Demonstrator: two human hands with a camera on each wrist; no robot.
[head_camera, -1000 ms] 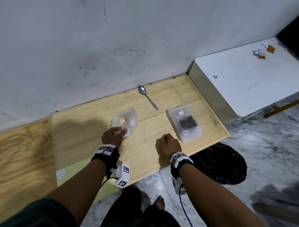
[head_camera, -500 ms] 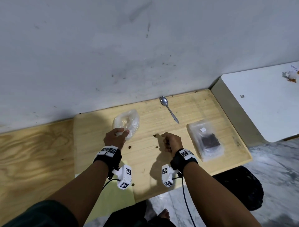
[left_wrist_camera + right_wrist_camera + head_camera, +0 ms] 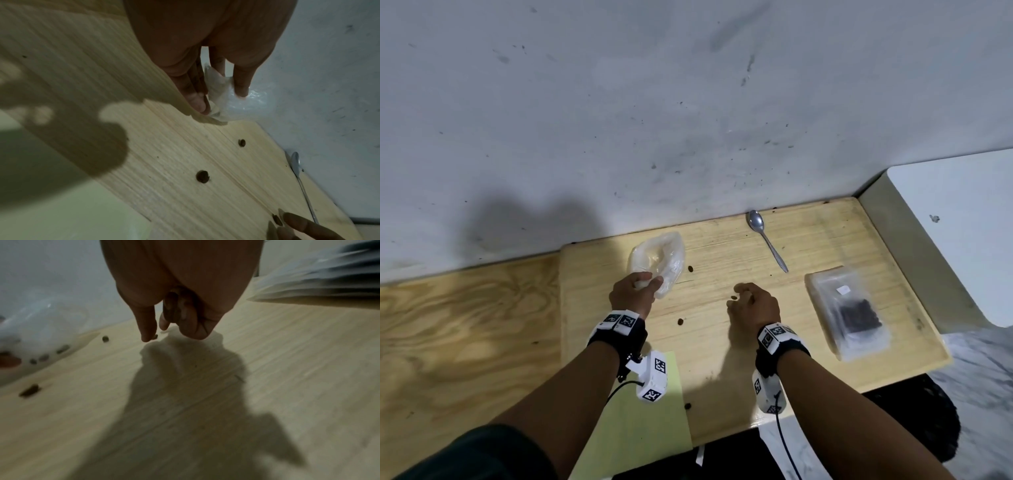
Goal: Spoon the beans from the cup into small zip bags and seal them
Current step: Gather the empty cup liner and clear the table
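Note:
A crumpled clear plastic cup [image 3: 658, 262] lies on its side on the wooden table [image 3: 825, 246]. My left hand [image 3: 635, 291] grips its near rim between thumb and fingers [image 3: 200, 104]. In the right wrist view a few beans show inside the cup [image 3: 41, 327]. Loose beans lie on the table [image 3: 691, 269] [image 3: 680, 321] [image 3: 688, 406]. My right hand [image 3: 750, 301] is at the table's middle, fingers curled, with thumb and forefinger pinching a bean [image 3: 154, 337]. A metal spoon [image 3: 767, 240] lies near the wall. A stack of zip bags [image 3: 849, 315] holding dark beans lies to the right.
A white cabinet [image 3: 955, 233] stands against the table's right end. The wall runs close behind the table. A plywood board [image 3: 465, 342] lies at the left and a pale green sheet [image 3: 640, 428] at the front edge.
My right hand has moved from a fist near the front edge up to the table's middle, onto a loose bean. Loose beans now show on the table. The left hand stays on the cup.

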